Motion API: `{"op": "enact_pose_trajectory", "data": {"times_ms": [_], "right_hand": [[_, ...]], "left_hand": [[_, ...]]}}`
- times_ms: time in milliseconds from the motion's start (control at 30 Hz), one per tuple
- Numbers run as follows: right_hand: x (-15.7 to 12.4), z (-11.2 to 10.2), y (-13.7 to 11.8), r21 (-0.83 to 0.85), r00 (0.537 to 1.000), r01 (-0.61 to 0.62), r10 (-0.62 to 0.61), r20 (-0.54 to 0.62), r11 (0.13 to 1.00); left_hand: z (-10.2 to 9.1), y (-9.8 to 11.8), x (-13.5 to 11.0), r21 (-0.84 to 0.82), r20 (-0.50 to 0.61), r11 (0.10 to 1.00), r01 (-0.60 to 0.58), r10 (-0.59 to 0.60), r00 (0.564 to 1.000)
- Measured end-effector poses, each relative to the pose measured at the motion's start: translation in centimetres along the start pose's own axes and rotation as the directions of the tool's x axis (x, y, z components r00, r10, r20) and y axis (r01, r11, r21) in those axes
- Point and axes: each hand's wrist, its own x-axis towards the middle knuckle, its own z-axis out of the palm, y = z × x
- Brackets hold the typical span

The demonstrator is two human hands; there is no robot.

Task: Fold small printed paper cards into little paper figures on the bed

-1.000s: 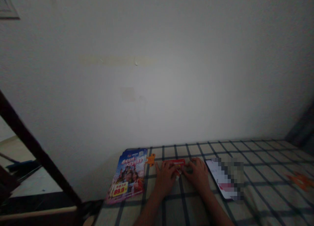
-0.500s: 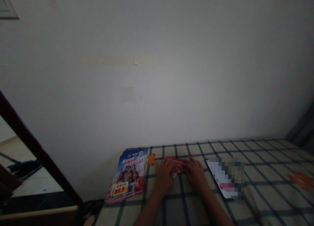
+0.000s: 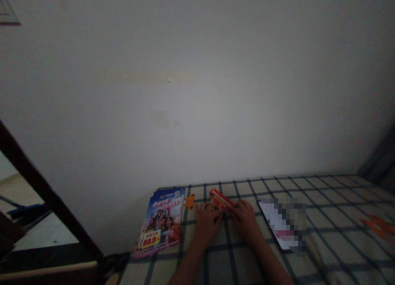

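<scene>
Two bare hands meet on one red folded paper (image 3: 219,197), which lies aslant on the checked cloth (image 3: 216,272) between the flyers and the phone. The left hand (image 3: 208,218) has its curled fingertips against the near edge of the paper; whether they pinch it, I cannot tell. The right hand (image 3: 243,214) seems closed on the right end, thumb and fingers together. A crease could set crooked, I judge, if the left fingers let that edge slide while the right ones press; the soft cloth could also give beneath and blur the fold.

Counting from the left: one stack of flyers (image 3: 162,221), its fanned sheets too tightly overlapped to number; one small orange cutout (image 3: 189,201) just beside it; one red paper; one phone (image 3: 273,223), partly pixelated; one larger orange shape (image 3: 378,226), blurred.
</scene>
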Motion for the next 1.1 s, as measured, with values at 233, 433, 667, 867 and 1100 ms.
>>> {"op": "enact_pose_trajectory", "data": {"times_ms": [233, 433, 667, 867, 1100], "right_hand": [[0.1, 0.2, 0.7, 0.109, 1.0, -0.013, 0.011, 0.015, 0.994], [-0.2, 0.0, 0.8, 0.246, 0.998, 0.015, -0.032, 0.063, 0.969], [0.0, 0.2, 0.9, 0.17, 0.999, 0.025, -0.031, 0.038, 0.985], [0.1, -0.1, 0.1, 0.021, 0.998, 0.03, -0.031, 0.056, 0.999], [0.1, -0.7, -0.3, 0.011, 0.998, 0.055, -0.056, 0.034, 0.998]], "left_hand": [[0.7, -0.4, 0.0, 0.01, -0.035, 0.999, 0.032, -0.031, 0.999], [0.6, -0.3, 0.1, 0.006, -0.037, 0.999, 0.049, -0.049, 0.998], [0.9, -0.6, 0.3, 0.016, -0.015, 0.998, 0.068, -0.068, 0.998], [1.1, -0.6, 0.3, 0.014, -0.044, 0.998, 0.062, -0.061, 0.997], [0.9, -1.2, 0.5, -0.015, -0.069, 0.997, 0.069, -0.07, 0.995]]}}
